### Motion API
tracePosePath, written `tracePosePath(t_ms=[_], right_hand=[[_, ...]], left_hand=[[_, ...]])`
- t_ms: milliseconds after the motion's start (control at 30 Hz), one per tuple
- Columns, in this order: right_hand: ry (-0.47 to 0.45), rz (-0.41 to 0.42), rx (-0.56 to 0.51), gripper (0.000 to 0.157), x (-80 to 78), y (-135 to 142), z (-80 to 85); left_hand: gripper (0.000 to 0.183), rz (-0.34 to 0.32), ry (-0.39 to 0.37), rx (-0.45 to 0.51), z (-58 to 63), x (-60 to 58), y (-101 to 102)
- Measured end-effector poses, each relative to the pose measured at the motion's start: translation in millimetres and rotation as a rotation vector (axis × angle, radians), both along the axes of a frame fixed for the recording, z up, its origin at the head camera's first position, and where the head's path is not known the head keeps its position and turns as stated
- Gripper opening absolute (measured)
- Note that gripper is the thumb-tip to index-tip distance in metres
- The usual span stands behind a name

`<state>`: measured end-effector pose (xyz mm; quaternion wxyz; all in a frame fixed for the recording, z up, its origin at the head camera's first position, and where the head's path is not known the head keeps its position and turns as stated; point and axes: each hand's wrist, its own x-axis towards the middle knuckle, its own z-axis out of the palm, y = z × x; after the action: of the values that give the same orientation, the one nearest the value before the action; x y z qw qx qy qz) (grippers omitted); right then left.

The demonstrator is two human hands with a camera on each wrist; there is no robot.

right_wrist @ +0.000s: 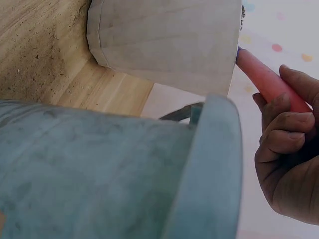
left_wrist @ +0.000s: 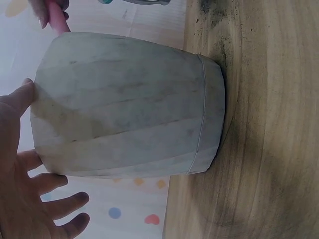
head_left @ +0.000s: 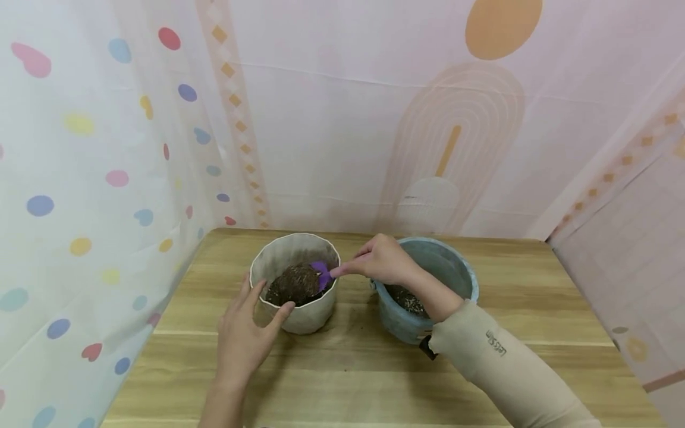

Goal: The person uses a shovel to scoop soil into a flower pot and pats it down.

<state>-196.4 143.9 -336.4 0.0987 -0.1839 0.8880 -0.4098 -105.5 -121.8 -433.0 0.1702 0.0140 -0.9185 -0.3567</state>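
Observation:
A whitish faceted flowerpot (head_left: 310,319) stands on the wooden table with dark soil (head_left: 293,286) inside. My left hand (head_left: 243,336) spreads at its near left side, thumb and a finger touching the rim; in the left wrist view the other fingers reach out free beside the pot (left_wrist: 124,104). My right hand (head_left: 387,261) grips the pink handle (right_wrist: 271,84) of a small garden trowel, curled fingers around it. The trowel's purple head (head_left: 323,277) rests inside the pot at the soil's right side, partly hidden by soil.
A blue bucket (head_left: 401,324) with some soil at its bottom stands to the right, under my right forearm. Dark crumbs dot the wooden table (head_left: 342,374). Patterned curtains (head_left: 332,131) hang behind and at the sides.

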Motion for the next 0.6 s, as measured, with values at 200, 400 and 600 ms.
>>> tracePosePath(t_ms=[200, 400, 600], right_hand=[[0.088, 0.122, 0.029, 0.046, 2.0, -9.0, -0.6], [0.256, 0.268, 0.115, 0.012, 3.2, -14.3, -3.2], [0.607, 0.389, 0.272, 0.012, 14.5, -17.4, -6.7]], left_hand=[[0.081, 0.005, -0.015, -0.003, 0.1, 0.7, 0.3], [0.08, 0.005, -0.02, 0.01, 2.1, 1.6, 0.3], [0.081, -0.001, -0.024, 0.029, 0.9, 2.8, -0.4]])
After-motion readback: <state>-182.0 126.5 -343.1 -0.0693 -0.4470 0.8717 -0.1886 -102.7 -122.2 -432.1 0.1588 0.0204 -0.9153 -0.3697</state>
